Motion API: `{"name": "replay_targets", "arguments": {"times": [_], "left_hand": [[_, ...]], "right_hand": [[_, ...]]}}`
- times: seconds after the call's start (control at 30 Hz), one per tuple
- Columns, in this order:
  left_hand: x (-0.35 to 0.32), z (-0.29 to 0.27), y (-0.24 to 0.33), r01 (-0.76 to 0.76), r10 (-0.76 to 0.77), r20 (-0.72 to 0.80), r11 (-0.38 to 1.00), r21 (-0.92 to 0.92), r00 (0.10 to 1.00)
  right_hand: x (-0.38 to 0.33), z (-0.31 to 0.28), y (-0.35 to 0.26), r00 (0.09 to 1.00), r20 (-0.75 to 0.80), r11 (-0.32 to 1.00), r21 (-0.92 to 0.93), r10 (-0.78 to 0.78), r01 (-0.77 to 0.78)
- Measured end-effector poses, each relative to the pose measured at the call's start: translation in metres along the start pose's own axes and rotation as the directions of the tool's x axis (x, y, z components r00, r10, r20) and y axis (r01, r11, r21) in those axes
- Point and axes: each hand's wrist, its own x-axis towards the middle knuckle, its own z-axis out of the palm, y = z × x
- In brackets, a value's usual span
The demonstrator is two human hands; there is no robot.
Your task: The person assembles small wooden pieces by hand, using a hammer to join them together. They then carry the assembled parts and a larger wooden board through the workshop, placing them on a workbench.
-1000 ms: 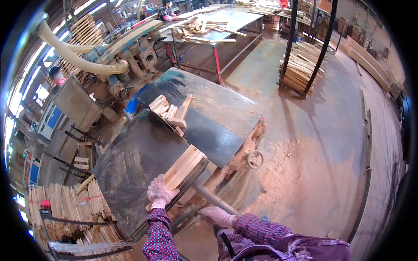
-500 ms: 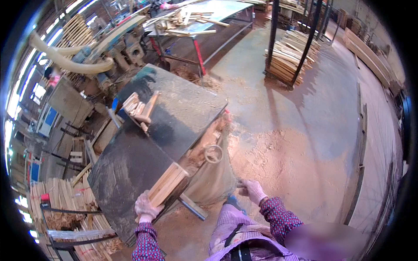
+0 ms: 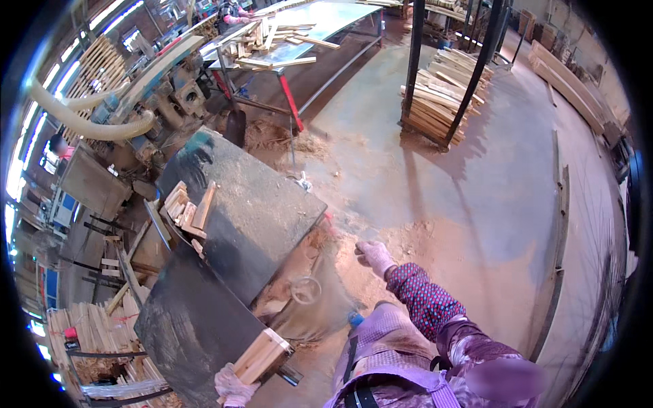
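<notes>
My left hand (image 3: 235,387), in a pale pinkish glove, grips the near end of a bundle of light wooden strips (image 3: 262,353). The strips lie side by side at the near right edge of a dark machine table (image 3: 183,319). My right hand (image 3: 375,258), gloved too, is raised to the right of the machine, its fingers stretched leftward and apparently nothing in them. Below it and to its left, a handwheel (image 3: 305,290) sits on the machine's dusty side. Several short wooden pieces (image 3: 192,209) rest near the seam between the two table halves.
Wood shavings (image 3: 401,238) cover the floor beside the machine. Stacked boards (image 3: 445,88) stand in a black rack farther off. A metal-topped table (image 3: 333,27) carries loose sticks, with a person (image 3: 235,13) behind it. Bundled strips (image 3: 95,326) fill the lower left; a ribbed hose (image 3: 95,126) curves above.
My right hand has risen and moved farther from me, and its arm reaches out more. My left hand and the wooden strips appear lower in the picture as the view has shifted.
</notes>
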Motion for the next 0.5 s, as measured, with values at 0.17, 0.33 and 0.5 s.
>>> {"name": "replay_targets", "arguments": {"times": [0.17, 0.33, 0.5], "left_hand": [[-0.018, -0.039, 0.057, 0.120, -0.124, 0.102, 0.992, 0.040, 0.987], [-0.038, 0.008, 0.058, 0.173, -0.203, 0.163, 0.968, 0.181, 0.965], [-0.034, -0.021, 0.115, 0.351, -0.508, 0.336, 0.833, 0.428, 0.793]], "right_hand": [[0.103, 0.011, -0.053, 0.996, 0.048, 0.996, -0.050, -0.068, 0.071], [0.220, 0.059, -0.091, 0.987, 0.149, 0.972, -0.218, -0.060, 0.092], [0.299, 0.098, -0.097, 0.970, 0.242, 0.944, -0.317, -0.015, 0.093]]}}
